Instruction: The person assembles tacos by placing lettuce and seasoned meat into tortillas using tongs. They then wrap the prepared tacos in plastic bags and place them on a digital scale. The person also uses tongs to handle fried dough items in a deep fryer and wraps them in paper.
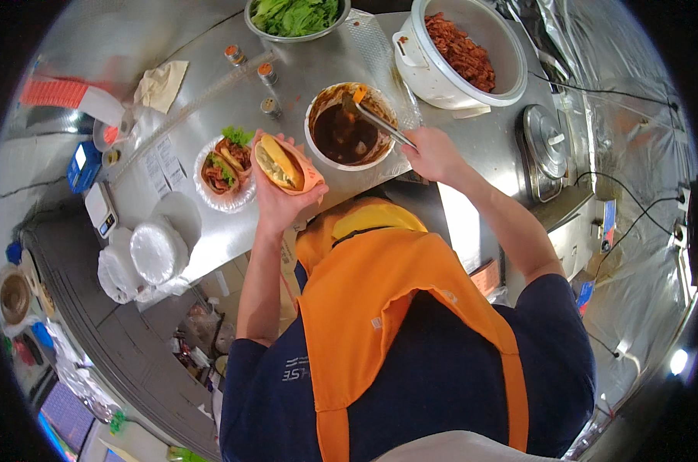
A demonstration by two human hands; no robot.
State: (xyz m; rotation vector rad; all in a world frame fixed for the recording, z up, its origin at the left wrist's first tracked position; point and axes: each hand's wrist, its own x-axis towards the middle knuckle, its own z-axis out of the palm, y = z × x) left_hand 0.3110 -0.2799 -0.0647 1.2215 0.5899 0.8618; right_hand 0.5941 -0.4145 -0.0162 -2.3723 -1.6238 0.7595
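Note:
My left hand (pixel 273 202) is closed around a bun (pixel 278 160) in an orange paper sleeve (pixel 312 177). The bun is split, with a pale inside showing at its edge. In my right hand (pixel 435 154) is the metal handle of a sauce utensil (pixel 385 125); its orange end leans into a white tub (pixel 312 140). Dark brown sauce (pixel 339 137) fills the tub's lower part and coats its wall. The utensil's exact kind cannot be made out. Just left of the held bun, a foil-like plate (pixel 229 204) carries filled buns (pixel 216 175) with meat and lettuce.
A big white pot (pixel 410 65) of reddish shredded meat (pixel 460 54) stands at the back right, a bowl of lettuce (pixel 295 17) at the back. Several shakers (pixel 267 74) line the back left. Stacked plates (pixel 159 250) and a scale (pixel 100 209) sit left. A lidded pan (pixel 544 146) is right.

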